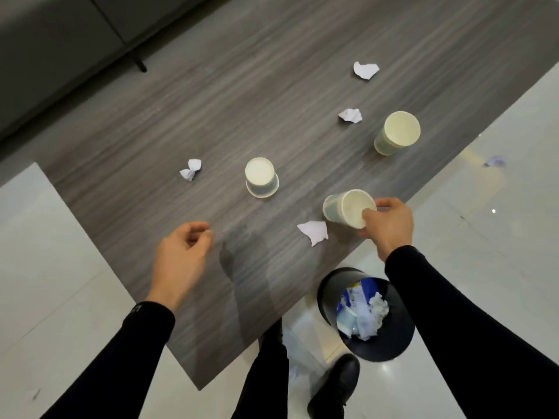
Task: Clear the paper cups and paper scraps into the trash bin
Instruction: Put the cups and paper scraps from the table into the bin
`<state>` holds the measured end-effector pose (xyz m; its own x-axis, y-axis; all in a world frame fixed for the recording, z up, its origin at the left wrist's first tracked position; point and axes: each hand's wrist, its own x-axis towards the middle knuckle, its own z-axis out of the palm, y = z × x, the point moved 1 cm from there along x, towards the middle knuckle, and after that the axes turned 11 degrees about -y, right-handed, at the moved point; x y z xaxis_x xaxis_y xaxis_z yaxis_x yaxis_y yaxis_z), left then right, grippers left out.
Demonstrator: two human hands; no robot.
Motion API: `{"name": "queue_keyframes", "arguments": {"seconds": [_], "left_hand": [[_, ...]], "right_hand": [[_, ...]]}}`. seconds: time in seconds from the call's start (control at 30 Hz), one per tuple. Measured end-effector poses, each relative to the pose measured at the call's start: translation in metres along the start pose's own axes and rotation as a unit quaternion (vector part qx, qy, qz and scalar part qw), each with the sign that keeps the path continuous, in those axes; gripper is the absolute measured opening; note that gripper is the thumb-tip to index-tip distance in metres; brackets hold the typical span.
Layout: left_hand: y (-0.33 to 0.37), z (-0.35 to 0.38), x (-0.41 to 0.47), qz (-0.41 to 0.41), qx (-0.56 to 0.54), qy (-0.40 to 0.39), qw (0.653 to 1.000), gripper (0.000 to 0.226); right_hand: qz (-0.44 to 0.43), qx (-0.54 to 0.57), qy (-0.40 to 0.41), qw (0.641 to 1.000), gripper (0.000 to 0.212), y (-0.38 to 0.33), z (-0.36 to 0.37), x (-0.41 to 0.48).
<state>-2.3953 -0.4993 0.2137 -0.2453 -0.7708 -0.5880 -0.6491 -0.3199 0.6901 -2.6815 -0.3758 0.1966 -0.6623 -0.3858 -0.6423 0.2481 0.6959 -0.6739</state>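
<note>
Cups (261, 181): three; scraps (191, 169): five.

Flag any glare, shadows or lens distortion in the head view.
Head view: glare patches on the glossy floor tiles right of the table; soft arm shadows fall on the tabletop beside the left hand; wide-angle warp tilts the cups, including the one in the right hand; mild softness overall, worst at the edges; trash bin interior readable.
</note>
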Motion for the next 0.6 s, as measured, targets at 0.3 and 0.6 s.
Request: {"name": "queue_keyframes", "arguments": {"seconds": [0.3,0.6], "left_hand": [[0.016,0.055,-0.016,0.029,-0.019,-0.062,0.997,0.012],[0.028,0.042,-0.015,0.021,-0.071,-0.024,0.997,0.013]], "right_hand": [[0.184,-0.053,0.074,0.979,0.021,0.141,-0.094,-0.056],[0.063,-0.042,-0.055,0.996,0.027,0.065,-0.044,-0.051]]}}
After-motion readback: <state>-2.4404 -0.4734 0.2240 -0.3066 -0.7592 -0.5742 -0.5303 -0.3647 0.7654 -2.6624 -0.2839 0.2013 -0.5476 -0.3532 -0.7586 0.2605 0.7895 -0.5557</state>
